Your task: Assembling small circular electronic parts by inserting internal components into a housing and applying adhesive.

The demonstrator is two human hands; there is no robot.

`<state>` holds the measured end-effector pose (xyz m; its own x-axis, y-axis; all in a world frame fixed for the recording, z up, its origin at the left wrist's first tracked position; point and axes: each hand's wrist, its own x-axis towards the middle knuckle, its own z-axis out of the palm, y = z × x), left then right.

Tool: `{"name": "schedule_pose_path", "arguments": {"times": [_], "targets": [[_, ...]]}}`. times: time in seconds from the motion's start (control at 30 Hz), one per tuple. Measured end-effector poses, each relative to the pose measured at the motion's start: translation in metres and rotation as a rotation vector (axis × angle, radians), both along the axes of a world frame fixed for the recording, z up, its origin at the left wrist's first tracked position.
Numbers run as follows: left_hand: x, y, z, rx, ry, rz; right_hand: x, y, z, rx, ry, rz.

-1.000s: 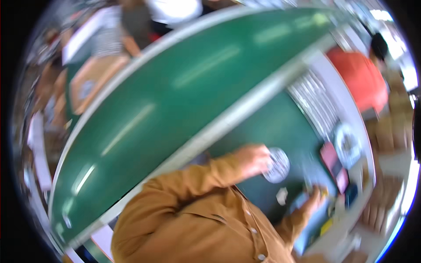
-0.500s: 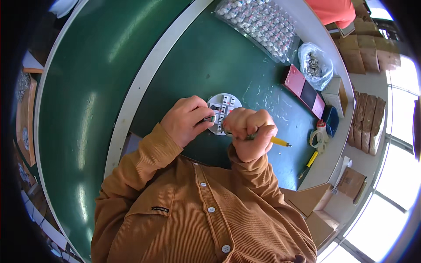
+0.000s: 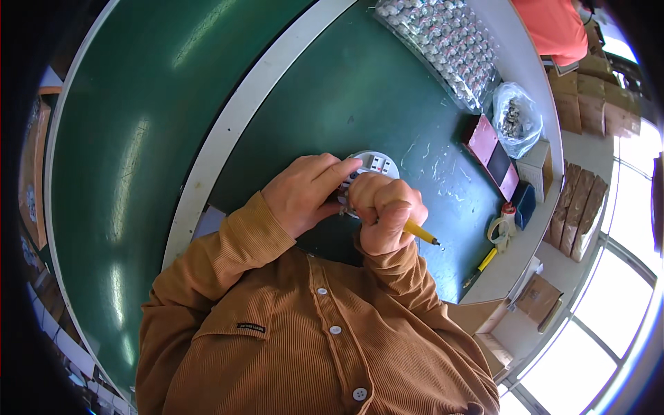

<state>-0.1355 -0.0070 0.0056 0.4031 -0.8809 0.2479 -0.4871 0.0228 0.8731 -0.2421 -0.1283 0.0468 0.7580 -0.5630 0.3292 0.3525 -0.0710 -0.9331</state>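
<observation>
Your bare left hand [image 3: 304,192] points inward, index finger [image 3: 341,169] outstretched; your bare right hand [image 3: 386,211] curls into a fist beside it. Your brown-corduroy-sleeved left forearm [image 3: 254,234] and right forearm [image 3: 394,268] converge.

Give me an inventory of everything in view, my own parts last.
Worktable: one, green, centre
Round slotted disc: one, white, centre
Hand tool: one, yellow, in right hand
Second tool: one, yellow, table's right
Parts tray: one, clear, table's far end
Plastic bag: one, clear, right
Panelled box: one, pink, beside bag
Small carton: one, white, below bag
Unidentified item: one, navy, below carton
Tape roll: one, off-white, table's right
Cartons: several, brown, far right
Wrapped bundles: several, brown, far right
Windows: several, white, lower right
Rail: one, whitish, left of table
Long surface: one, green, left
Co-worker: one, coral top, upper right
Shirt: one, brown, bottom
Left hand: one, bare, at disc
Right hand: one, bare, at disc
</observation>
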Motion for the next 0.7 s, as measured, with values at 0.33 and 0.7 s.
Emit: {"name": "schedule_pose_path", "arguments": {"times": [0.33,0.7], "targets": [[0.003,-0.004,-0.002,-0.002,-0.024,-0.057,-0.015,-0.001,-0.004,0.093,-0.087,-0.154],[-0.011,-0.007,0.013,0.037,-0.100,-0.005,-0.130,-0.038,0.003,-0.233,0.554,-0.780]]}}
